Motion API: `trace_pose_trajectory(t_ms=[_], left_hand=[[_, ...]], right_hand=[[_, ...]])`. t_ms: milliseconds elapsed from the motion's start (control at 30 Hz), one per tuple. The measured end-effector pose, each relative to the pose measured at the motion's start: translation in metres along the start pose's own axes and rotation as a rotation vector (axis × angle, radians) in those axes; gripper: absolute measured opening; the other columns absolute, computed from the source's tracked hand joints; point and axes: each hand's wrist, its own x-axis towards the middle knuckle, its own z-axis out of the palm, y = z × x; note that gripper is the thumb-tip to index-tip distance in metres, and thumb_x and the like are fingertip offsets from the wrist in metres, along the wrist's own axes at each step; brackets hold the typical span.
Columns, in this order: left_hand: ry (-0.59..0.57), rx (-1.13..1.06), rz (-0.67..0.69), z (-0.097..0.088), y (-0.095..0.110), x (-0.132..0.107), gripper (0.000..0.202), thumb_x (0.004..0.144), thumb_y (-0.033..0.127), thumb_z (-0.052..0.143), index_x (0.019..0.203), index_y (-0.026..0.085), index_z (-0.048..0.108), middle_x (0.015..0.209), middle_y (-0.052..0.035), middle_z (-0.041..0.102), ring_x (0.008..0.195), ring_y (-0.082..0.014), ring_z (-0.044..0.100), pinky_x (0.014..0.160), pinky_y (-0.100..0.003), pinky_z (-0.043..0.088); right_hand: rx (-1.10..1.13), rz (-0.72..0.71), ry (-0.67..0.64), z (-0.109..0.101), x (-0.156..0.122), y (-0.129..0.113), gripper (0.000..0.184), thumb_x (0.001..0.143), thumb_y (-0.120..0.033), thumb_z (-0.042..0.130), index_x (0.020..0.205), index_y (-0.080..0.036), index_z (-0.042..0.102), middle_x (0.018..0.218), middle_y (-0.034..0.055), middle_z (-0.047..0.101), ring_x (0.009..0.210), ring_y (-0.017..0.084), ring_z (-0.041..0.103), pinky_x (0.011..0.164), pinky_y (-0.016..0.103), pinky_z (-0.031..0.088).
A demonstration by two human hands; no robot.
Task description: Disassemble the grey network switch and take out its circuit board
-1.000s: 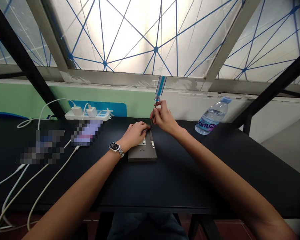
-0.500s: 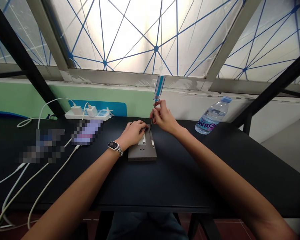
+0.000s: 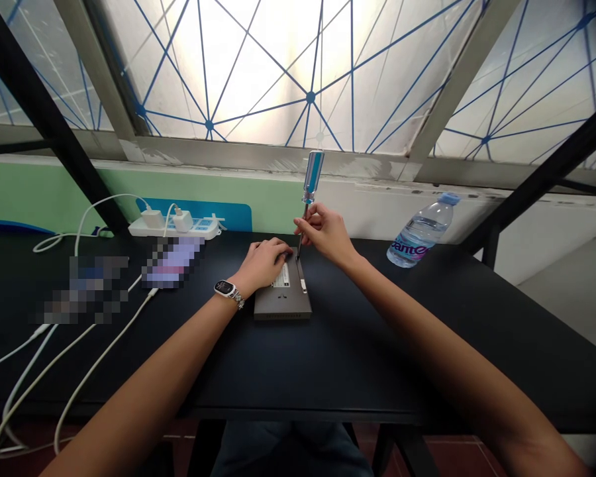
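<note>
Black table (image 3: 347,371), grey box (image 3: 271,303), power strip (image 3: 198,230), phone (image 3: 173,265), bottle (image 3: 422,230)

From my end, the window (image 3: 278,66) gives the light, glaring near white in its middle pane. The worktop (image 3: 298,371) looks dim, its shadows soft. Heavy pixelation hides the phone (image 3: 173,264). My wide view stretches toward the edges, its top right corner black; the screwdriver (image 3: 312,177) shows crisp.
</note>
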Motion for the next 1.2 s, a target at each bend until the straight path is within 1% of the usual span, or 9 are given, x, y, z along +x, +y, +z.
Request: trace_pose_trajectory(t_ms=[133, 333, 633, 733, 833, 967, 1067, 1133, 1200], left_hand=[[0.0, -0.013, -0.017, -0.001, -0.002, 0.0, 0.033, 0.101, 0.023, 0.043, 0.117, 0.029, 0.071, 0.131, -0.0039, 0.068, 0.117, -0.0284, 0.063, 0.104, -0.049, 0.043], [0.004, -0.036, -0.041, 0.0, -0.007, 0.001, 0.034, 0.102, 0.026, 0.042, 0.121, 0.029, 0.069, 0.13, -0.0045, 0.068, 0.12, -0.0295, 0.063, 0.103, -0.05, 0.043], [-0.004, 0.019, -0.065, -0.003, -0.007, 0.001, 0.033, 0.103, 0.028, 0.042, 0.12, 0.028, 0.07, 0.127, -0.0055, 0.069, 0.118, -0.0301, 0.063, 0.101, -0.05, 0.043], [0.01, 0.056, -0.07, -0.004, -0.012, 0.002, 0.033, 0.103, 0.028, 0.041, 0.12, 0.028, 0.07, 0.125, -0.0062, 0.07, 0.117, -0.0301, 0.063, 0.1, -0.049, 0.042], [0.016, 0.099, -0.093, -0.007, -0.021, 0.003, 0.034, 0.104, 0.027, 0.041, 0.121, 0.027, 0.07, 0.124, -0.0078, 0.07, 0.119, -0.0306, 0.062, 0.1, -0.048, 0.041], [-0.005, 0.095, -0.109, -0.011, -0.027, 0.002, 0.036, 0.104, 0.026, 0.04, 0.123, 0.025, 0.07, 0.127, -0.0096, 0.068, 0.12, -0.0317, 0.06, 0.1, -0.049, 0.04], [0.001, 0.107, -0.098, -0.01, -0.025, 0.001, 0.037, 0.104, 0.027, 0.039, 0.123, 0.025, 0.071, 0.124, -0.0104, 0.068, 0.116, -0.0325, 0.06, 0.098, -0.05, 0.04], [0.001, 0.115, -0.09, -0.009, -0.022, 0.0, 0.037, 0.103, 0.027, 0.04, 0.122, 0.025, 0.071, 0.123, -0.0106, 0.068, 0.115, -0.0329, 0.06, 0.097, -0.05, 0.04], [-0.005, 0.115, -0.083, -0.008, -0.019, 0.0, 0.036, 0.103, 0.027, 0.041, 0.123, 0.026, 0.071, 0.123, -0.0107, 0.068, 0.114, -0.0333, 0.06, 0.097, -0.05, 0.04]], right_hand=[[0.099, 0.055, 0.029, 0.001, 0.001, 0.001, 0.042, 0.081, -0.057, 0.077, 0.077, -0.019, 0.058, 0.076, 0.0082, 0.077, 0.054, 0.015, 0.068, 0.053, 0.028, 0.057], [0.144, 0.058, -0.002, 0.001, 0.001, -0.002, 0.033, 0.084, -0.047, 0.075, 0.083, -0.015, 0.068, 0.08, 0.01, 0.078, 0.055, 0.013, 0.066, 0.055, 0.028, 0.057], [0.027, 0.023, -0.036, 0.0, 0.002, -0.001, 0.029, 0.094, -0.043, 0.061, 0.094, -0.016, 0.07, 0.09, 0.0095, 0.08, 0.058, 0.012, 0.063, 0.059, 0.026, 0.056], [0.022, 0.019, -0.049, 0.002, 0.001, -0.001, 0.026, 0.096, -0.04, 0.058, 0.098, -0.016, 0.069, 0.091, 0.0088, 0.08, 0.06, 0.012, 0.063, 0.059, 0.025, 0.055], [0.035, 0.034, -0.056, 0.004, 0.001, 0.0, 0.023, 0.095, -0.039, 0.059, 0.096, -0.017, 0.066, 0.092, 0.0092, 0.079, 0.066, 0.013, 0.065, 0.055, 0.023, 0.054], [0.163, 0.07, -0.031, 0.006, 0.003, 0.004, 0.03, 0.087, -0.045, 0.072, 0.097, -0.02, 0.059, 0.085, 0.0067, 0.079, 0.062, 0.014, 0.065, 0.052, 0.025, 0.057], [0.325, 0.106, -0.001, 0.008, 0.005, 0.007, 0.043, 0.074, -0.05, 0.085, 0.083, -0.021, 0.054, 0.077, 0.0044, 0.077, 0.058, 0.014, 0.066, 0.053, 0.028, 0.06], [0.369, 0.125, 0.027, 0.009, 0.007, 0.007, 0.047, 0.067, -0.051, 0.09, 0.076, -0.02, 0.056, 0.074, 0.0046, 0.076, 0.057, 0.014, 0.066, 0.054, 0.029, 0.061], [0.366, 0.127, 0.045, 0.011, 0.008, 0.007, 0.046, 0.064, -0.051, 0.091, 0.073, -0.018, 0.061, 0.074, 0.0049, 0.075, 0.056, 0.013, 0.065, 0.054, 0.028, 0.06]])
